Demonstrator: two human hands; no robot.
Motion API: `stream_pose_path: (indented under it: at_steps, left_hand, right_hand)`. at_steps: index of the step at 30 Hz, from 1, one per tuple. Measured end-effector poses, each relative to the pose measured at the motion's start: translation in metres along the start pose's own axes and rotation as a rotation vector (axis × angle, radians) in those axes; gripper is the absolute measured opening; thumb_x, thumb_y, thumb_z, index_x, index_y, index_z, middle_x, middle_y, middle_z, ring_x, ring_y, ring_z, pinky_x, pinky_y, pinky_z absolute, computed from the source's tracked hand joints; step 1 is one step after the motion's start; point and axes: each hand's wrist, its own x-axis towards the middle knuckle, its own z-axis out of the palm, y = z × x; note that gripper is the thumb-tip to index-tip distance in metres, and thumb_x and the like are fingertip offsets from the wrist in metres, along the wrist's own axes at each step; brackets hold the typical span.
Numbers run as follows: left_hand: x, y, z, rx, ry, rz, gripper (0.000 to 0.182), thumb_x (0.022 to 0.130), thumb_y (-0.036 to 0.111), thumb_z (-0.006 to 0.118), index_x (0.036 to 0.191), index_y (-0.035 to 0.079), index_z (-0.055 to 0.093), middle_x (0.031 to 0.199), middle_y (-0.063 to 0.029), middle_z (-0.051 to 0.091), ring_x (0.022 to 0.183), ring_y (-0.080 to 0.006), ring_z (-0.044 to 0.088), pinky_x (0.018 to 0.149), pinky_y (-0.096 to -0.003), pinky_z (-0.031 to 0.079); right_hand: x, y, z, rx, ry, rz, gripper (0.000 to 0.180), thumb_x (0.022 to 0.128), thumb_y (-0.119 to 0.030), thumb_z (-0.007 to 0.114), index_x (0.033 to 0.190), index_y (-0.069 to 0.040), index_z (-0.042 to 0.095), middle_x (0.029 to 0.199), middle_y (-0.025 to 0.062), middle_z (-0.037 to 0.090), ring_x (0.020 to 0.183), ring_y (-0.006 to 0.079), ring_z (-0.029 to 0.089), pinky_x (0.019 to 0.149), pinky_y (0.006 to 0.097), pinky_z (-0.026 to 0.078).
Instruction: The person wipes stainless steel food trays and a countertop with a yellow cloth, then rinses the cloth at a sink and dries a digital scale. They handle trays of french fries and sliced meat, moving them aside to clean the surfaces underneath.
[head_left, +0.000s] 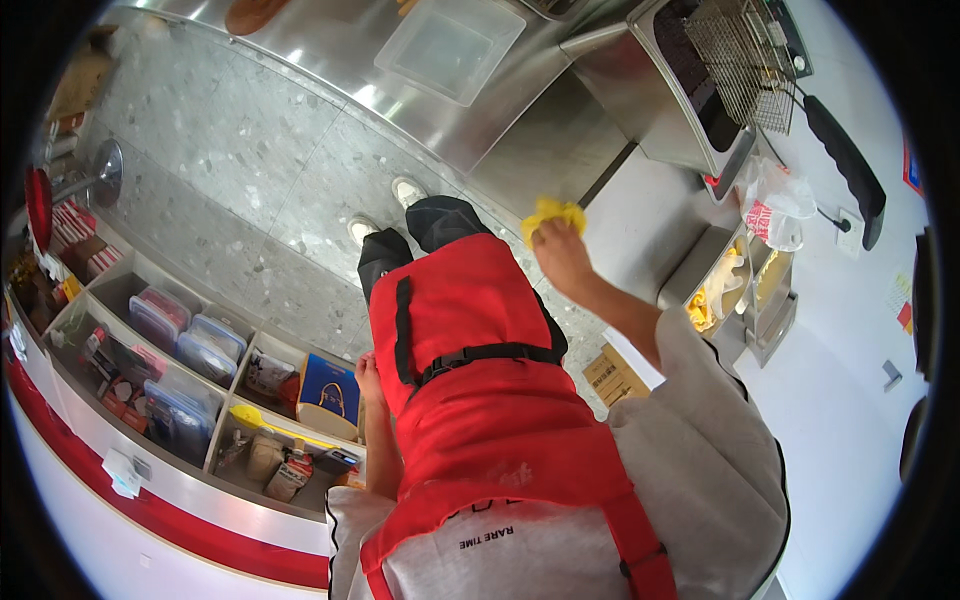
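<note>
A crumpled yellow cloth (553, 214) is gripped in my right hand (562, 255), over the near end of the stainless steel counter (555, 146). On the other side, my left hand (367, 379) hangs low beside my red apron (457, 307). Its fingers are partly hidden, and whether they are closed or apart does not show. Nearest to that hand is a blue and cream bag or box (328, 394) in the shelf unit.
A deep fryer (694, 82) with a wire basket (739, 67) stands at the upper right. A clear plastic tub (450, 49) sits on the counter. Steel pans (694, 259) line the right wall. The divided shelf unit (214, 412) holds plastic boxes and a yellow ladle (251, 416).
</note>
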Motion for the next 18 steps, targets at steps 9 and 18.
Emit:
stream_pose_path:
  at_steps: [9, 18]
  left_hand:
    - [-0.005, -0.010, 0.008, -0.061, 0.025, 0.005, 0.013, 0.098, 0.015, 0.055, 0.099, 0.004, 0.063, 0.089, -0.0012, 0.064, 0.080, -0.0097, 0.057, 0.074, -0.0269, 0.048]
    - [0.005, -0.035, 0.003, -0.051, 0.048, 0.049, 0.013, 0.098, 0.014, 0.056, 0.098, 0.004, 0.066, 0.089, -0.0020, 0.066, 0.082, -0.0110, 0.058, 0.075, -0.0283, 0.049]
  right_hand:
    - [0.047, 0.108, -0.040, -0.146, 0.044, 0.193, 0.013, 0.075, -0.008, 0.061, 0.084, -0.003, 0.069, 0.082, 0.0123, 0.064, 0.084, 0.0289, 0.065, 0.077, 0.0413, 0.055]
    - [0.009, 0.048, -0.027, 0.146, -0.043, -0.122, 0.010, 0.074, -0.007, 0.061, 0.083, -0.005, 0.067, 0.083, 0.0132, 0.060, 0.084, 0.0296, 0.061, 0.076, 0.0386, 0.053]
